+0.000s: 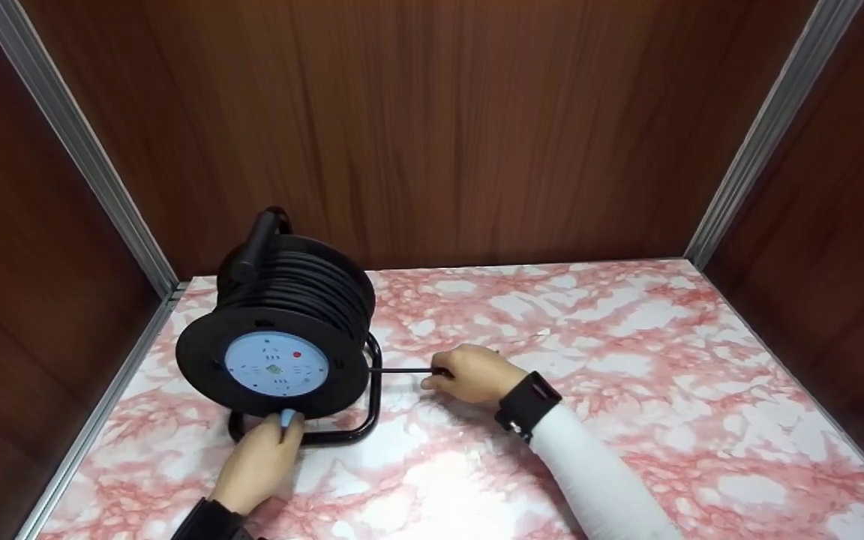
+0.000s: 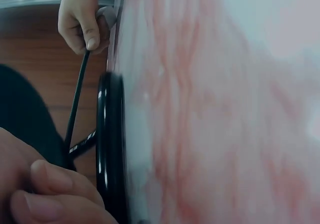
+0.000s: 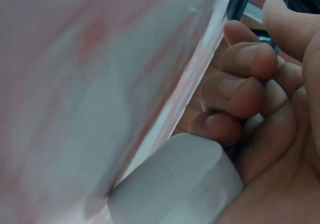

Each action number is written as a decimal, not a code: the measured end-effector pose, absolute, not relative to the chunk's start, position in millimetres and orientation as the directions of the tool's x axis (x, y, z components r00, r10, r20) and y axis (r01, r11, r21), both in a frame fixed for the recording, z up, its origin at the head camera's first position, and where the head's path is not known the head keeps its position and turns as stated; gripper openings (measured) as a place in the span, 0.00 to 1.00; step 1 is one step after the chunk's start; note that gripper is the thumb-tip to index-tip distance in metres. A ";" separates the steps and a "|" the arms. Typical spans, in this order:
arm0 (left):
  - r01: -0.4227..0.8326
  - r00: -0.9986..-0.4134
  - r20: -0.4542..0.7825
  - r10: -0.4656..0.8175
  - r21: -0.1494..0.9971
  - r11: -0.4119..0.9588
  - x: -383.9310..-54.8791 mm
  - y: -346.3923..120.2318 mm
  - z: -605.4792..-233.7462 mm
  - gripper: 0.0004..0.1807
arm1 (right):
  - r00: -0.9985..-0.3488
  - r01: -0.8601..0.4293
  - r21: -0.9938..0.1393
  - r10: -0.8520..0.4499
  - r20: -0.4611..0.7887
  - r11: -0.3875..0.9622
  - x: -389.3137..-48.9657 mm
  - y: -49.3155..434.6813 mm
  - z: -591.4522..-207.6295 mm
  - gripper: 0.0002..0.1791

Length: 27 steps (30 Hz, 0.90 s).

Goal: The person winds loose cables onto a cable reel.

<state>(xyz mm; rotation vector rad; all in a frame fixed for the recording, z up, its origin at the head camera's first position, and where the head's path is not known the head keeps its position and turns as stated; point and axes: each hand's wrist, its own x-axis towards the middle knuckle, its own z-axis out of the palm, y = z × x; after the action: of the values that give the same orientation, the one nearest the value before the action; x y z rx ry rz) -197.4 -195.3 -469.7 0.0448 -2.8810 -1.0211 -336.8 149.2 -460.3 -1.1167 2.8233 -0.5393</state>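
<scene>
A black cable reel (image 1: 346, 360) with a light-blue socket face (image 1: 276, 364) stands at the left of the table on a tubular frame (image 1: 376, 390). At its lower rim my left hand (image 1: 258, 457) pinches a small light-blue knob (image 1: 287, 417). My right hand (image 1: 473, 373), right of the reel, grips the black cable (image 1: 406, 370), which runs taut and nearly level from the drum. In the right wrist view its fingers (image 3: 235, 88) curl inward, and a pale grey, blocky plug (image 3: 175, 179) sticks out below them. The cable inside that fist is hidden.
Many turns of cable (image 1: 304, 285) are wound on the drum, under a black carrying handle (image 1: 259, 244). The table (image 1: 589, 315) has a red-and-white marbled top. Brown wood-grain panels (image 1: 439, 135) with metal corner posts (image 1: 769, 127) close in the back and sides.
</scene>
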 end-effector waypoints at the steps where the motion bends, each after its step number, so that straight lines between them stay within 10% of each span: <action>1: -0.010 -0.996 0.064 -0.065 0.630 0.777 -196.8 -198.4 -468.9 0.25 | -0.739 -0.649 -0.332 -0.672 0.058 0.685 -336.8 145.3 -460.5 0.18; 27: -0.149 -0.978 0.014 -0.206 0.643 0.752 -187.0 -248.9 -436.0 0.29 | -0.809 -0.571 -0.140 -0.583 -0.073 0.809 -333.9 58.6 -460.7 0.36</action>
<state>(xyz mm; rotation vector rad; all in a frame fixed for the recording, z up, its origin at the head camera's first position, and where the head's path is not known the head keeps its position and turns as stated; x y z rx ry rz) -187.0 -248.9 -436.0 0.2901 -2.8607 -1.0387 -333.9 58.6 -460.7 -0.9221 2.8802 -0.1684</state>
